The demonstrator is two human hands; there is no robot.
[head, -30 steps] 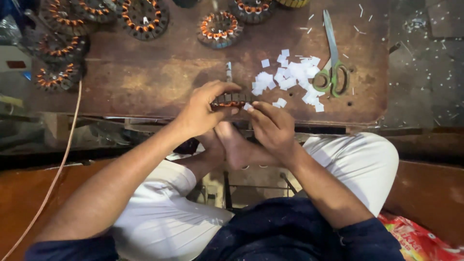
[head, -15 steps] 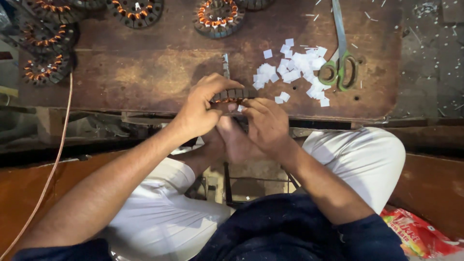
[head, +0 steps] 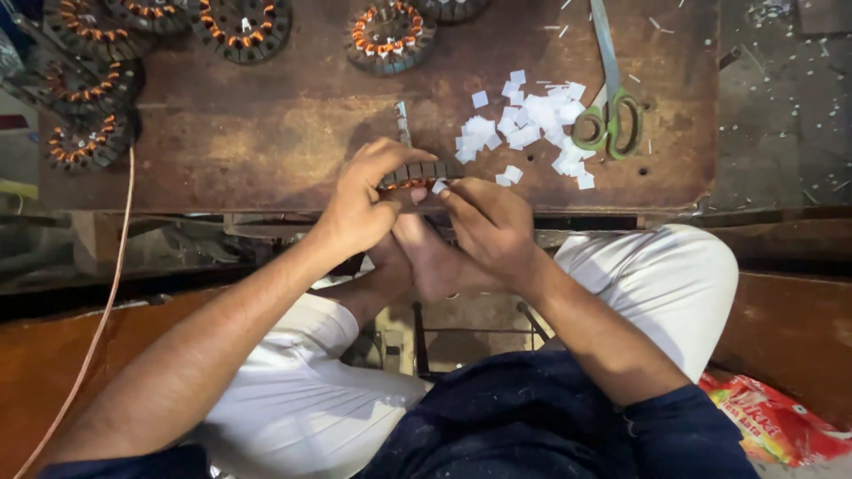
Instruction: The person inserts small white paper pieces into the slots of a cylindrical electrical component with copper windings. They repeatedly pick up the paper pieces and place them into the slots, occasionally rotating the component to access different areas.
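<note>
The stator core point(head: 417, 174) — a dark ring wound with copper — sits at the near edge of the worn wooden bench point(head: 266, 133), just below the frame's centre, propped against the person's bare foot point(head: 426, 257), which seems to steady it from underneath. The left hand point(head: 359, 200) curls closed over the ring's 9 o'clock side, fingers hooked across the top to pin it. The right hand point(head: 488, 222) comes in at 3 o'clock, fingertips pinched on a small white paper slip point(head: 438, 186) at the ring's rim. A loose heap of paper squares point(head: 524, 133) lies at 1 o'clock — within easy reach of that hand. Green-handled scissors point(head: 608, 111) rest just beyond the heap. More wound stators point(head: 389, 35) line the bench's far edge from 10 to 12 o'clock.
</note>
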